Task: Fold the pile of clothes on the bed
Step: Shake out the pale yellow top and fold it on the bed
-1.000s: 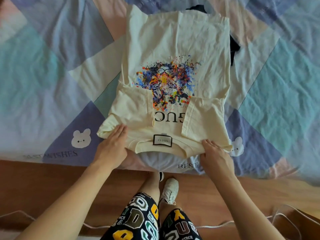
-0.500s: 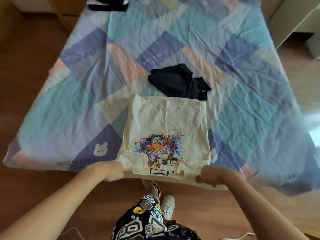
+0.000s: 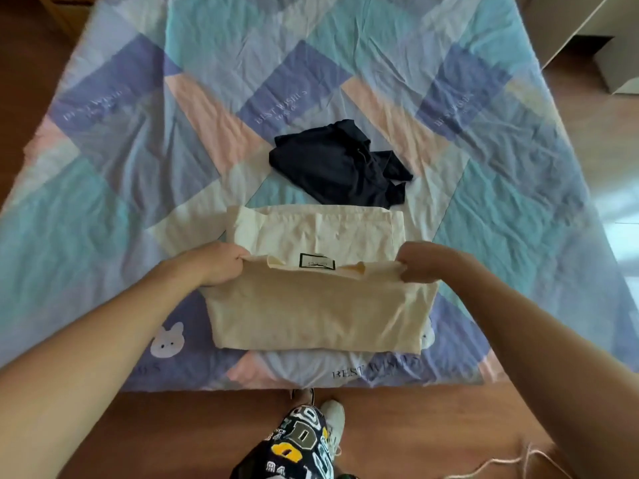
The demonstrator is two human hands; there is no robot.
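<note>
A cream T-shirt [image 3: 318, 305] lies near the front edge of the bed, its collar end lifted and turned over toward the far hem, plain back side up. The collar label shows at the raised edge. My left hand [image 3: 221, 264] is shut on the left corner of that edge. My right hand [image 3: 420, 262] is shut on the right corner. The printed front is hidden under the fold. Just beyond the shirt lies a crumpled dark navy garment [image 3: 340, 164].
The bed is covered by a patchwork quilt [image 3: 138, 150] in blue, teal, purple and pink. Wooden floor runs along the near edge, with my patterned shorts and a white shoe [image 3: 333, 420] below. A thin cord [image 3: 518, 458] lies on the floor at the right.
Both hands gripped the shirt's collar end and carried it up and away over the printed front. The print is now covered, and the view has pulled back to show more of the bed.
</note>
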